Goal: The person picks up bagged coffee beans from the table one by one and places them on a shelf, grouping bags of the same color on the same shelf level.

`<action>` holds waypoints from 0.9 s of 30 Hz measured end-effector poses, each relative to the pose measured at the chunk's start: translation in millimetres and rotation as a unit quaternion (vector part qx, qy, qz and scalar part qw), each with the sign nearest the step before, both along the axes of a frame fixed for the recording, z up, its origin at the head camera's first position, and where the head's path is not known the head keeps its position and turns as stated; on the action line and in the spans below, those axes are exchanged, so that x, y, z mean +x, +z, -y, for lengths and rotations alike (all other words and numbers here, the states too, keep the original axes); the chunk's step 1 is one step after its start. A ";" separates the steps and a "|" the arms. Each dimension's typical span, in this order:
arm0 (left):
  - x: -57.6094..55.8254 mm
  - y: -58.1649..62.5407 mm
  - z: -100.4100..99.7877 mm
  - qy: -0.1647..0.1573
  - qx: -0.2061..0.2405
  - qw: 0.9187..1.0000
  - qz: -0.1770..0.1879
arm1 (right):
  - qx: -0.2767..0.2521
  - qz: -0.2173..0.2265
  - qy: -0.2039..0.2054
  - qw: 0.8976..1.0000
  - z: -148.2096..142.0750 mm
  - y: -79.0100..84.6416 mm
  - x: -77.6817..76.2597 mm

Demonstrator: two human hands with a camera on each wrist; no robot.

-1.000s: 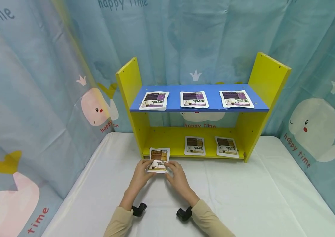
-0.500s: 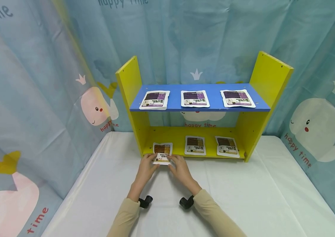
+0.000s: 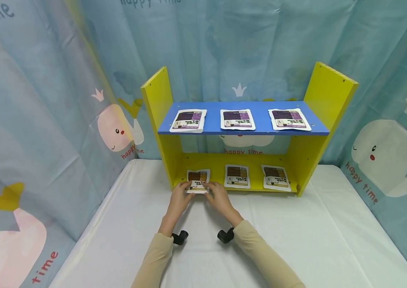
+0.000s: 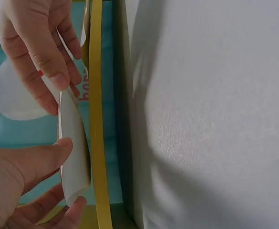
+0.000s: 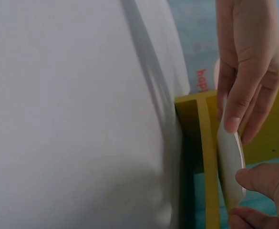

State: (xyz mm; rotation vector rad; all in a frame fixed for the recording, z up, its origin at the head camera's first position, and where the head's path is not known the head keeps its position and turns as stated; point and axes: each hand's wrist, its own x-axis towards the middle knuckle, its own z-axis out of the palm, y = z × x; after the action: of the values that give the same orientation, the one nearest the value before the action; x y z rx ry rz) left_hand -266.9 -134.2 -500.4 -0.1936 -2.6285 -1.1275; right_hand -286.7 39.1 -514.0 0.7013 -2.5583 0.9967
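Observation:
Both hands hold a flat white pouch [image 3: 198, 185] with a brown-and-orange printed label at the left end of the lower yellow shelf [image 3: 210, 160]. My left hand [image 3: 178, 199] pinches its left side, thumb on the near face and fingers beyond; my right hand [image 3: 222, 200] does the same on the right. In the left wrist view the pouch [image 4: 74, 143] looks tilted and slightly bent, just above the yellow shelf edge [image 4: 97, 119]. From the right wrist, the thumb [image 5: 258, 177] presses the pouch's pale back. Whether the pouch touches the shelf I cannot tell.
Two similar pouches lie on the lower shelf, one mid-shelf [image 3: 237, 176] and one further right [image 3: 276, 178]. Purple-labelled pouches [image 3: 237, 119] lie on the blue upper shelf [image 3: 212, 116]. Yellow side panels [image 3: 158, 90] bound the rack. A white cloth [image 3: 261, 240] covers the table.
Both hands have moved forward and slightly right, carrying the pouch from in front of the rack to over the lower shelf's left end. The other pouches have stayed in place.

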 end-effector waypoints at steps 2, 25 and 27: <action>-2.4 -0.7 -0.1 0.001 -0.003 1.000 -0.003 | 0.003 -0.001 0.001 1.000 0.2 -0.2 -2.5; -21.2 -5.7 -14.9 0.007 -0.020 1.000 -0.015 | 0.059 -0.013 -0.045 0.997 -1.6 -4.9 -17.3; -22.8 -6.7 -15.5 0.008 -0.019 1.000 -0.014 | 0.059 -0.016 -0.044 0.997 -2.0 -5.6 -18.4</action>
State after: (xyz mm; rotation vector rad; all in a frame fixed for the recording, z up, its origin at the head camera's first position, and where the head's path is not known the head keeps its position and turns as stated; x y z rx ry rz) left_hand -289.7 -118.8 -507.1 -0.1939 -2.6232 -1.0631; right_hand -305.2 41.2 -519.5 0.6231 -2.6124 0.8062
